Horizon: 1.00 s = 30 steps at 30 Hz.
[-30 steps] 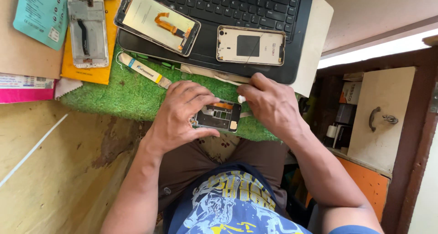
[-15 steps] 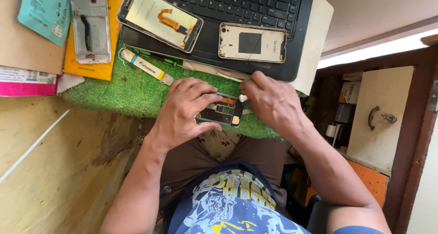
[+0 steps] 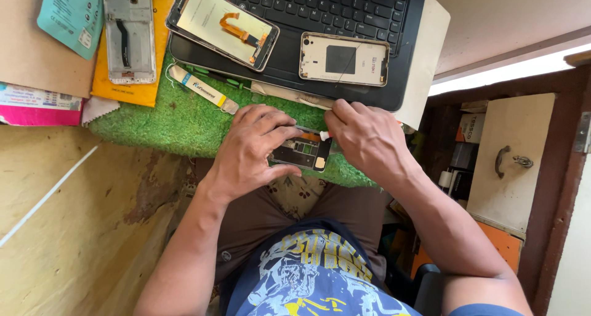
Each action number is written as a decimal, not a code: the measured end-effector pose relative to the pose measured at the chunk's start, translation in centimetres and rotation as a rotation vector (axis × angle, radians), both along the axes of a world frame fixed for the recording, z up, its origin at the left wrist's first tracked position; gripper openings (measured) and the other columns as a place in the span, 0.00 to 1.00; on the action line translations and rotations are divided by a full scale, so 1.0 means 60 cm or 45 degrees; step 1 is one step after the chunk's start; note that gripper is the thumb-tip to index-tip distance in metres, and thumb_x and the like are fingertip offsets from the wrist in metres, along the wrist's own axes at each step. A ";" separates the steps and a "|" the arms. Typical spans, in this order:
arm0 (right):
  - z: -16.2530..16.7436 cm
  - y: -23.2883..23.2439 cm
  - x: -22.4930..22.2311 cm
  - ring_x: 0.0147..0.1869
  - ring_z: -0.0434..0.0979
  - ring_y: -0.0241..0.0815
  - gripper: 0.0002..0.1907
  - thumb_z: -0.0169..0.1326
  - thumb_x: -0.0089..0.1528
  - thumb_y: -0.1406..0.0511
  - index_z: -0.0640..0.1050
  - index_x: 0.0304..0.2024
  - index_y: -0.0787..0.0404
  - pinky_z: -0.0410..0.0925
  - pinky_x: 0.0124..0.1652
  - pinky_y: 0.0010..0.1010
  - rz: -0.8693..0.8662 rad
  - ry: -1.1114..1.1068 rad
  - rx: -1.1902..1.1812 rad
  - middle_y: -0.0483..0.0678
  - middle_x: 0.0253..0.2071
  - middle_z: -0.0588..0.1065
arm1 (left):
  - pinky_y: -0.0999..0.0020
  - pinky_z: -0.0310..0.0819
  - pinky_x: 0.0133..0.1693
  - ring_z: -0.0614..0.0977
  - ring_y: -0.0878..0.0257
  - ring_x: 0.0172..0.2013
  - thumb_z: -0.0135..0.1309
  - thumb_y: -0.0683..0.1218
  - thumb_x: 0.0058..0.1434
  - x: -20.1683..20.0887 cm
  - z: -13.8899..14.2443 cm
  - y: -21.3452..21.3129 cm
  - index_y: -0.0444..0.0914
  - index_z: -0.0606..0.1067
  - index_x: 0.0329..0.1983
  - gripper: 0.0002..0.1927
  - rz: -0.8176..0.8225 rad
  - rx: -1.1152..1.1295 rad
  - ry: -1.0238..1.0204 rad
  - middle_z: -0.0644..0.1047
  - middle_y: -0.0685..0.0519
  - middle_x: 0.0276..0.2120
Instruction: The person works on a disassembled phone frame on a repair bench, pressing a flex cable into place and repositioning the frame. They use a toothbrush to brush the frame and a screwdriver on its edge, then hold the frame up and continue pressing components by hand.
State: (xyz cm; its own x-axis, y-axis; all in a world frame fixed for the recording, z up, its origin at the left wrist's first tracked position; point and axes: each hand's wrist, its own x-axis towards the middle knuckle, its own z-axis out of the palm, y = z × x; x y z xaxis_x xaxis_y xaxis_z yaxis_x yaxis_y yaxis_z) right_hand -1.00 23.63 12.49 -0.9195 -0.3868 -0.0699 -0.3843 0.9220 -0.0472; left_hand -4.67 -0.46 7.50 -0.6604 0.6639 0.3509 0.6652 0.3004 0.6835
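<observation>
— On the green mat's [image 3: 184, 116] near edge, what is held?
— An opened phone [image 3: 303, 152] is clamped by the left hand's [image 3: 249, 149] fingers. A small white-tipped tool [image 3: 324, 134] is pinched by the right hand [image 3: 368, 137], touching the phone's top.

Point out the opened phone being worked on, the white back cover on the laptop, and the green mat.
opened phone [image 3: 303, 154], head view, exposed board.
white back cover [image 3: 345, 59], head view, its centre.
green mat [image 3: 184, 122], head view, bare patch.
</observation>
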 end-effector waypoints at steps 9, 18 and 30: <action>0.005 0.037 0.020 0.35 0.79 0.47 0.11 0.61 0.57 0.69 0.78 0.43 0.60 0.73 0.34 0.37 -0.256 -0.084 -0.392 0.48 0.41 0.74 | 0.49 0.59 0.63 0.72 0.50 0.58 0.68 0.62 0.49 0.006 0.001 0.004 0.42 0.78 0.55 0.34 0.007 -0.131 0.149 0.75 0.50 0.52; -0.048 0.032 0.060 0.47 0.79 0.50 0.19 0.56 0.51 0.78 0.80 0.44 0.60 0.73 0.46 0.38 -0.149 0.178 -0.612 0.48 0.44 0.78 | 0.45 0.52 0.67 0.67 0.50 0.64 0.63 0.63 0.57 0.020 -0.004 0.017 0.52 0.74 0.66 0.33 -0.037 -0.289 0.307 0.70 0.47 0.60; -0.052 0.029 0.054 0.46 0.79 0.49 0.20 0.57 0.49 0.77 0.81 0.43 0.60 0.73 0.46 0.38 -0.118 0.175 -0.610 0.48 0.44 0.78 | 0.48 0.51 0.67 0.67 0.51 0.65 0.62 0.61 0.58 0.019 -0.010 0.019 0.53 0.76 0.63 0.29 -0.059 -0.311 0.261 0.71 0.48 0.61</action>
